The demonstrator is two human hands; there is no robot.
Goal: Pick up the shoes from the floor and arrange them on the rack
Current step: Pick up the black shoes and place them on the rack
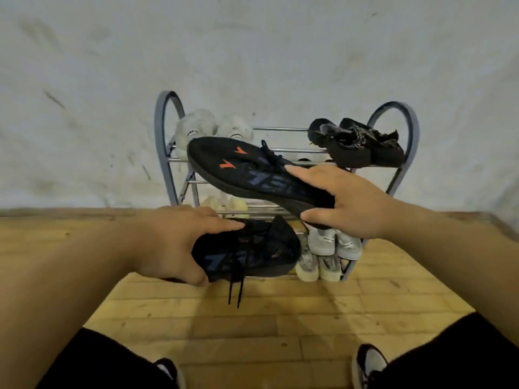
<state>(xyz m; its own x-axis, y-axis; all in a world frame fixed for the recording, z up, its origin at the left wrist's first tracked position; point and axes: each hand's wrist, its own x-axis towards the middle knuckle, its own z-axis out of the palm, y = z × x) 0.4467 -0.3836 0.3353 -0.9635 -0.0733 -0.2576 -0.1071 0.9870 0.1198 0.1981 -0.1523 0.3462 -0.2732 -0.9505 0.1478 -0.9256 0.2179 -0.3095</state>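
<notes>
A grey metal shoe rack [164,141] stands against the wall, straight ahead. My right hand [345,203] grips the heel end of a black sneaker [247,169] with orange marks, held tilted in the air before the rack's upper shelves, toe pointing left. My left hand [171,242] grips a second black sneaker [261,252] lower down, in front of the rack's lower shelves, its laces dangling. A pair of black shoes [356,143] sits on the top shelf at the right, and white shoes [207,124] at the left.
Light grey and white shoes [328,254] fill the lower right shelves, and pale ones [236,204] show in the middle. The floor [266,318] is yellow wood blocks. My knees and feet [368,363] are at the bottom edge, close to the rack.
</notes>
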